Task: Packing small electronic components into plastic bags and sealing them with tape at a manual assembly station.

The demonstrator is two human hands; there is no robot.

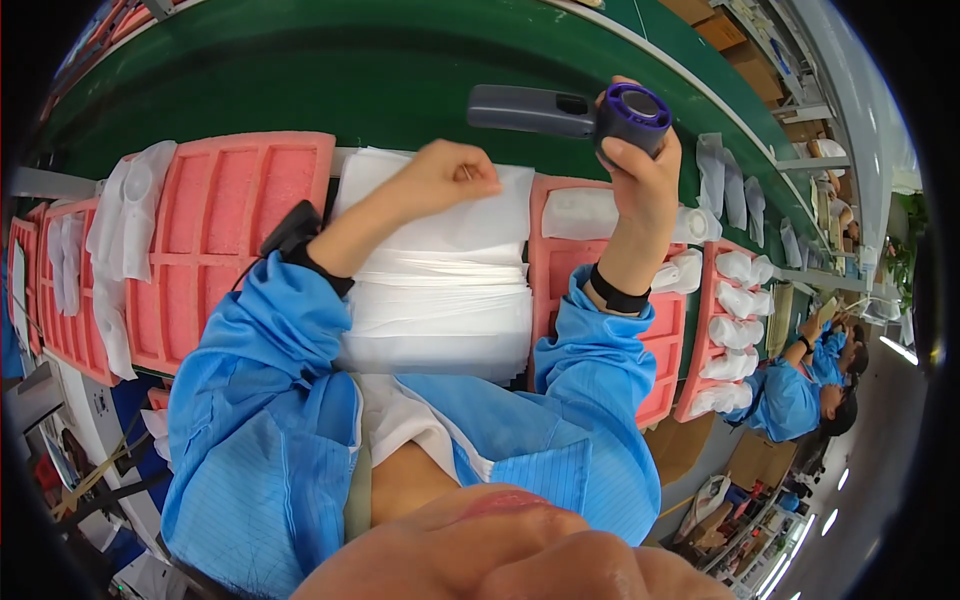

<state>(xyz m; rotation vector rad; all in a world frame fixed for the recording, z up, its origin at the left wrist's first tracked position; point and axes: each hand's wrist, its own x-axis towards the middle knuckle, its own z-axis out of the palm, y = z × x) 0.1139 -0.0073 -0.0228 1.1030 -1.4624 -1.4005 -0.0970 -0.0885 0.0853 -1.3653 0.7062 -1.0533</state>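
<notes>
In my right hand (640,165) is a dark grey hair dryer (535,110) with a purple ring on its round head. I grip it by the head, and its handle points left over the green bench. My left hand (447,178) hangs over a stack of white translucent sleeves (440,315), fingers curled together; whatever they may hold is hidden. Right of the stack, wrapped pieces (580,214) in white sleeves lie on a pink foam tray (660,345).
On the left is a pink foam tray (205,262) with compartments and long wrapped pieces (130,215) at its edge. Another pink tray (702,310) at right holds several wrapped pieces. The green bench (300,75) runs behind. A co-worker in blue (795,395) sits at far right.
</notes>
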